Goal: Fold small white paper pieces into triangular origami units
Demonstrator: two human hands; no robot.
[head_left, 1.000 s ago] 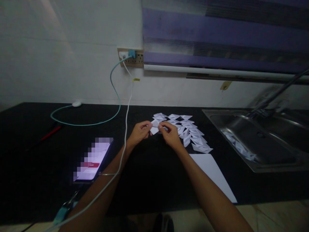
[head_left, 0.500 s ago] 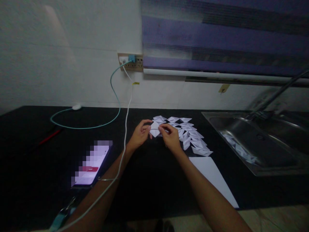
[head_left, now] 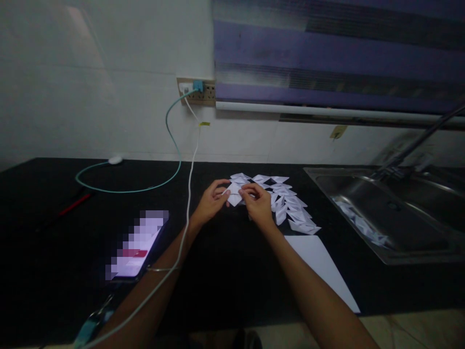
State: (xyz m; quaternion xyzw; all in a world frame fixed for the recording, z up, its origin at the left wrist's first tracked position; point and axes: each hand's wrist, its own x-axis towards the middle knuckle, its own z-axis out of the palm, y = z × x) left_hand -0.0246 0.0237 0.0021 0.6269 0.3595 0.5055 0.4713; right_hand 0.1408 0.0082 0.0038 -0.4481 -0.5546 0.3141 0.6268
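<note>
Between my hands is a small diamond-shaped piece of folded white paper (head_left: 235,195), held just above the dark counter. My left hand (head_left: 211,202) pinches its left corner, thumb in front and fingers behind. With thumb and fingertips, my right hand (head_left: 258,202) grips the right corner. Several folded paper boats (head_left: 286,194) lie in rows behind and to the right of my right hand. A stack or sheet of plain white paper (head_left: 321,266) rests partly under my right forearm.
To the left lies a lit phone (head_left: 140,247). A white cable (head_left: 189,189) crosses over my left forearm from the wall socket (head_left: 207,93). A teal cable (head_left: 127,192) loops across the counter (head_left: 218,271). At right is a steel sink (head_left: 381,257).
The folded paper has opened out slightly into a wider diamond, and its crease line shows differently. Both hands stay in nearly the same place.
</note>
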